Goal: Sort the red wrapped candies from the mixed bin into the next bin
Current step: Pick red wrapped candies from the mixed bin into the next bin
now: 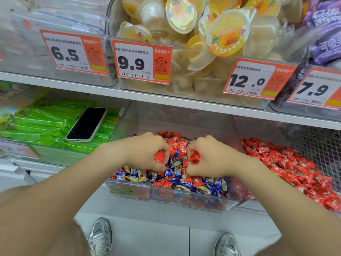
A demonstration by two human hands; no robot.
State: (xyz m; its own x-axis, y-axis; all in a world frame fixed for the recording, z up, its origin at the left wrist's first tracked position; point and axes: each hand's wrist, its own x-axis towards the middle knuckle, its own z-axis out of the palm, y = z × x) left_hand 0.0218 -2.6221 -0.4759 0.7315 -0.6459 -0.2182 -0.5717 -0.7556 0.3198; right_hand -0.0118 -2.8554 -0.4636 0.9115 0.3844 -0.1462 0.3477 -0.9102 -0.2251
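A clear mixed bin [166,197] on the lower shelf holds red wrapped candies [186,177] and blue wrapped candies [177,171] jumbled together. Both hands are down inside it. My left hand [147,150] has its fingers curled round red candies [160,156]. My right hand [208,156] likewise grips red candies [193,157] in curled fingers. To the right stands the neighbouring bin [248,204], filled only with red candies [287,163].
A phone [86,124] lies on green packets [36,124] in the bin at the left. The shelf above [129,94] carries bins of jelly cups [184,24] with orange price tags [141,61]. My shoes [100,237] stand on the floor below.
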